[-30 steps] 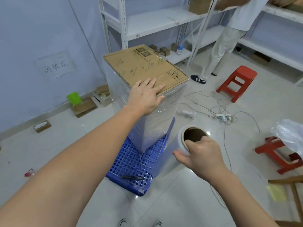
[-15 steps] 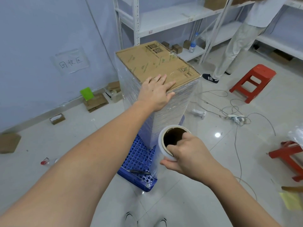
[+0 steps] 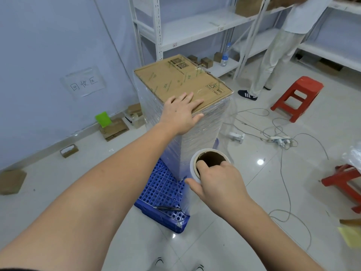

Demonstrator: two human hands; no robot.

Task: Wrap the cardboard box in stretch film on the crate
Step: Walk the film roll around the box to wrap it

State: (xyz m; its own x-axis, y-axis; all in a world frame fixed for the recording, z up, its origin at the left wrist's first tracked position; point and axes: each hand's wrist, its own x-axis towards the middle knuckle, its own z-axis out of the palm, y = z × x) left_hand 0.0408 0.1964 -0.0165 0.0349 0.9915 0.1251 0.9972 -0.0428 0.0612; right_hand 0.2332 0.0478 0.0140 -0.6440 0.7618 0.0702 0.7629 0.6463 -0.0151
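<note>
Most of the side-wall wrapping looks done. We see the cardboard box (image 3: pixel 181 83) standing upright on the blue crate (image 3: pixel 164 194), w/ stretch film (image 3: pixel 203 132) layered on both visible faces from the top edge down to approx. the base. The top panel is bare cardboard, w/ film only lapping over its edges.

Hand status:
- Left hand (image 3: pixel 180 114): flat on the near top corner of the box, fingers straight and spread, thumb over the edge onto the wrapped side. It grips nothing; we judge it is steadying the box.
- Right hand (image 3: pixel 218 184): holds the film roll (image 3: pixel 207 163) at low level, just beside the near lower corner of the box. Fingers hook inside the cardboard core; thumb sits outside on the roll wall. Firm hold, roll axis approx. vertical.

A sheet of film hangs below the roll, down past the crate corner. Whether it binds box to crate at the base, we cannot tell; the far faces are hidden.

Remaining, in our judgement: finish the bottom pass(es), check hidden sides, sever the film, smooth the tail down. A thin dark tool (image 3: pixel 168 207) lies on the crate's near edge, poss. a cutter; type not confirmable.

Est. status: late stage, not complete, since the roll is not yet detached.
</note>
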